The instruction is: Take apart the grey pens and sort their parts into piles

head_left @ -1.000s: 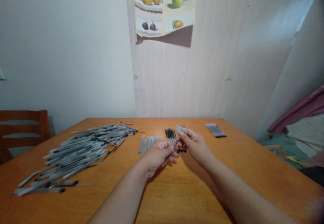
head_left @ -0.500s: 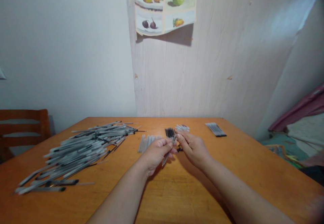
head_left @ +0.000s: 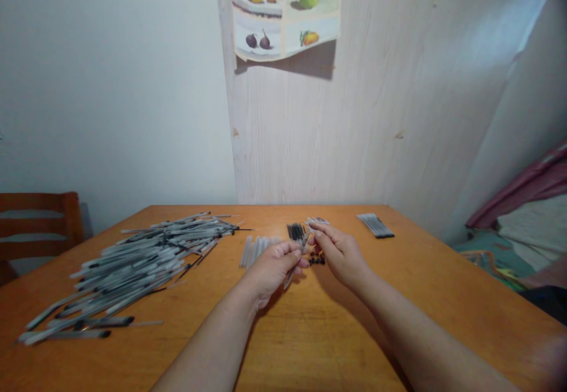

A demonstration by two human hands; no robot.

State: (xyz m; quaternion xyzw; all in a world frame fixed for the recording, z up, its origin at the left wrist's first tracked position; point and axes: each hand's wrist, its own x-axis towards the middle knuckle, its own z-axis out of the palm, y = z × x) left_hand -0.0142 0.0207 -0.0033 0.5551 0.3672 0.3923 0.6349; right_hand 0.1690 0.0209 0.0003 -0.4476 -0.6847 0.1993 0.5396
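Note:
My left hand [head_left: 283, 262] is closed around a slim grey pen [head_left: 290, 277], its pointed end slanting down toward me. Close by on the right, my right hand [head_left: 339, 253] has its fingers curled in a pinch near the pen's upper end. Whether a small part sits in that pinch is hidden. Just behind the hands lie a row of thin black refills [head_left: 295, 231] and some small clear pieces [head_left: 319, 221]. Several small black plugs [head_left: 318, 260] are below the right fingers. Clear pen barrels [head_left: 252, 251] lie side by side, partly covered by the left hand.
A big loose pile of grey pens and parts [head_left: 142, 262] spreads over the left of the wooden table [head_left: 310, 345]. At the back right lies a neat row of black-ended pens [head_left: 375, 225]. A wooden chair [head_left: 39, 224] stands at the left, fabric [head_left: 522, 232] at the right.
My right hand has shifted slightly away from the pen's upper end, uncovering more black plugs. My left hand keeps its hold on the pen. The view has moved a little.

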